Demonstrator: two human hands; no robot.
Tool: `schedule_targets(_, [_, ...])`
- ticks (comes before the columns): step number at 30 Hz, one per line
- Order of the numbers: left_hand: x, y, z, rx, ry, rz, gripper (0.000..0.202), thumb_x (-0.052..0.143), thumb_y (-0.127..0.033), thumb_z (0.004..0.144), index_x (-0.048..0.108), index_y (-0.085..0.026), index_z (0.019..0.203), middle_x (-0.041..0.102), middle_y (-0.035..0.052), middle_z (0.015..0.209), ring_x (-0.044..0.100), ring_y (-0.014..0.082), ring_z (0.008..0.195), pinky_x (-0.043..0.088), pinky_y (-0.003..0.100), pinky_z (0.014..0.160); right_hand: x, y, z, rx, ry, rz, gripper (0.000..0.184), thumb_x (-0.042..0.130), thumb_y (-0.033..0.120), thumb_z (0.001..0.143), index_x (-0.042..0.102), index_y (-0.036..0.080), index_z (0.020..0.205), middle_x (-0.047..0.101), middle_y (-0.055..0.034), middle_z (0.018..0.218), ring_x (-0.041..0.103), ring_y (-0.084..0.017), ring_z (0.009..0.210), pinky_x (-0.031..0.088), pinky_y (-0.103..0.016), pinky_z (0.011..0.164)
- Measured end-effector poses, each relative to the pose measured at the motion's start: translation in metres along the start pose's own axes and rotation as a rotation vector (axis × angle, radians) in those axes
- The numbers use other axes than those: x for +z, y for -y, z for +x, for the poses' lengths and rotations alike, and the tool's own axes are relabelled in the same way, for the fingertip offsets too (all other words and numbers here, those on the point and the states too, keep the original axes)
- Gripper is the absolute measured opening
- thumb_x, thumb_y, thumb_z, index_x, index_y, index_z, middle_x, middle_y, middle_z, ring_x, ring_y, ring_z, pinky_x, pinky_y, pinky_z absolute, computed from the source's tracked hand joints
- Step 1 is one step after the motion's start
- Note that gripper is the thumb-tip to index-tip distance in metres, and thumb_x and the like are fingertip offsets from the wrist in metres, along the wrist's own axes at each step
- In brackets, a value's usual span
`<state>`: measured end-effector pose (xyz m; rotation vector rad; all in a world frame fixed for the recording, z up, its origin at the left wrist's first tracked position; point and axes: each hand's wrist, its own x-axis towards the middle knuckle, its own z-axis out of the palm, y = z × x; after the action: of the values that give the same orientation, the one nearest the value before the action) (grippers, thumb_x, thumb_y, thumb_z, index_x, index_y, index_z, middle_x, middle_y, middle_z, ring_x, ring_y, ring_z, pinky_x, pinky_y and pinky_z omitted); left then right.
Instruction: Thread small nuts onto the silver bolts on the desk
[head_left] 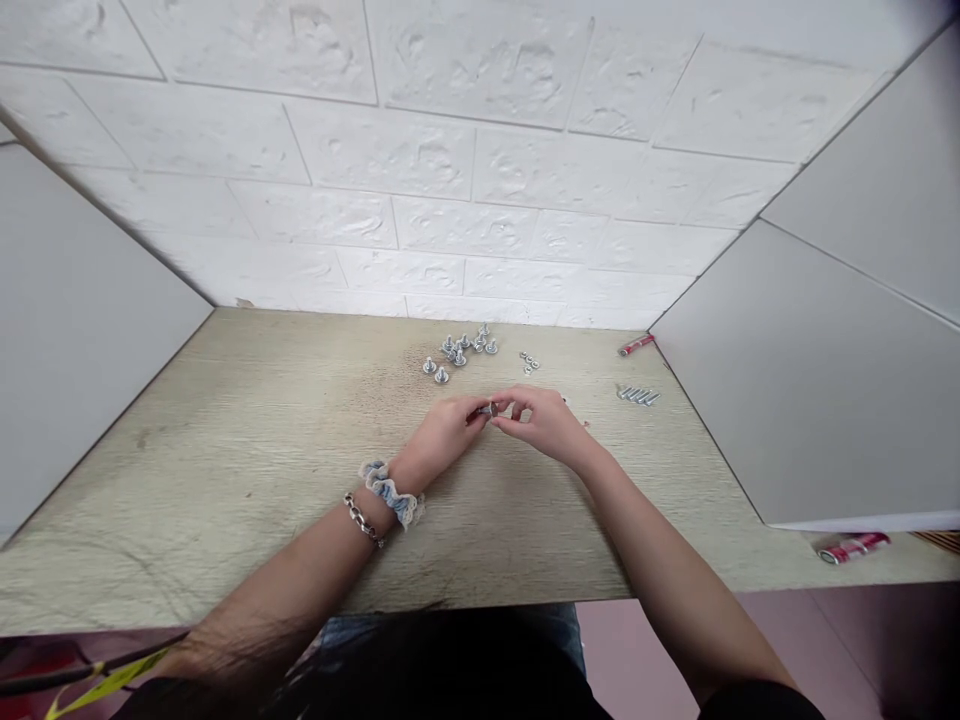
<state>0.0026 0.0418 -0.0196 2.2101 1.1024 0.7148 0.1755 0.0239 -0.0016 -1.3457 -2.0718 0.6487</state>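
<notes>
My left hand (444, 432) and my right hand (541, 420) meet over the middle of a pale wooden table (225, 470). Both pinch a small metal bolt (491, 409) between their fingertips. The left wrist wears a chain bracelet and a blue-and-white scrunchie. Just beyond the hands lies a cluster of several assembled bolts (459, 352). A few small nuts (529, 361) lie to the right of that cluster.
A row of loose bolts (638, 396) lies at the right side of the table, with a red-handled tool (636, 345) behind it. Grey panels wall in both sides; a white brick wall stands at the back. A red object (851, 548) lies at the table's near right corner.
</notes>
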Motion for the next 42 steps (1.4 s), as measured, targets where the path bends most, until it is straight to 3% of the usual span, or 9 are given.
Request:
schedule_targets(7, [0.002,0.001,-0.001,-0.030,0.006,-0.053,0.021,0.048,-0.019,0.079,0.065,-0.017,0.092,0.065,0.0016,0.076,0.055,0.0136,0.067,0.042,0.025,0.066,0.005,-0.001,0.001,0.003,0.014,0.007,0.021,0.059,0.021,0.075,0.065,0.022,0.094,0.063,0.0009,0.083,0.052,-0.008,0.060,0.041,-0.021,0.061])
schedule_targets(15, [0.001,-0.003,0.002,-0.080,0.076,-0.401,0.025,0.045,-0.020,0.079,0.061,-0.016,0.097,0.064,0.0018,0.083,0.056,0.0143,0.075,0.045,0.026,0.069,0.004,-0.002,0.002,-0.014,-0.051,-0.039,0.021,0.058,0.022,0.078,0.066,0.026,0.098,0.063,0.0000,0.085,0.053,-0.010,0.063,0.043,-0.023,0.065])
schedule_targets(21, [0.008,0.001,0.001,-0.146,0.039,-0.502,0.028,0.049,-0.024,0.078,0.053,-0.015,0.105,0.062,0.0035,0.084,0.057,0.0141,0.077,0.046,0.027,0.072,0.006,-0.006,0.002,-0.085,-0.066,-0.115,0.026,0.052,0.024,0.083,0.063,0.025,0.107,0.063,-0.0025,0.089,0.055,-0.013,0.073,0.044,-0.025,0.071])
schedule_targets(25, [0.013,0.007,0.001,-0.145,-0.025,-0.474,0.036,0.053,-0.032,0.079,0.048,-0.015,0.110,0.060,0.0019,0.076,0.056,0.0127,0.069,0.044,0.025,0.064,0.007,-0.007,0.001,-0.144,-0.085,-0.118,0.027,0.046,0.028,0.087,0.063,0.023,0.108,0.062,-0.0038,0.091,0.056,-0.013,0.081,0.045,-0.025,0.074])
schedule_targets(31, [0.007,0.006,0.003,-0.136,0.000,-0.269,0.022,0.049,-0.029,0.078,0.060,-0.016,0.093,0.055,-0.0014,0.065,0.048,0.0113,0.060,0.038,0.023,0.057,0.012,-0.003,0.001,-0.169,-0.069,-0.132,0.024,0.046,0.025,0.087,0.065,0.023,0.101,0.065,-0.0037,0.093,0.058,-0.014,0.084,0.045,-0.027,0.077])
schedule_targets(37, [0.007,0.003,0.001,-0.158,-0.004,-0.283,0.018,0.050,-0.028,0.077,0.058,-0.016,0.089,0.049,-0.0037,0.061,0.044,0.0102,0.056,0.035,0.022,0.055,0.007,-0.008,0.003,-0.068,-0.144,-0.111,0.028,0.043,0.028,0.087,0.060,0.021,0.108,0.064,-0.0042,0.098,0.059,-0.015,0.085,0.046,-0.028,0.077])
schedule_targets(42, [0.010,0.006,0.002,-0.212,-0.058,-0.409,0.014,0.050,-0.026,0.077,0.049,-0.017,0.087,0.046,-0.0045,0.062,0.044,0.0091,0.057,0.034,0.020,0.053,-0.004,-0.024,0.006,0.052,-0.166,-0.442,0.027,0.041,0.023,0.087,0.061,0.017,0.105,0.060,-0.0096,0.104,0.053,-0.021,0.098,0.036,-0.038,0.091])
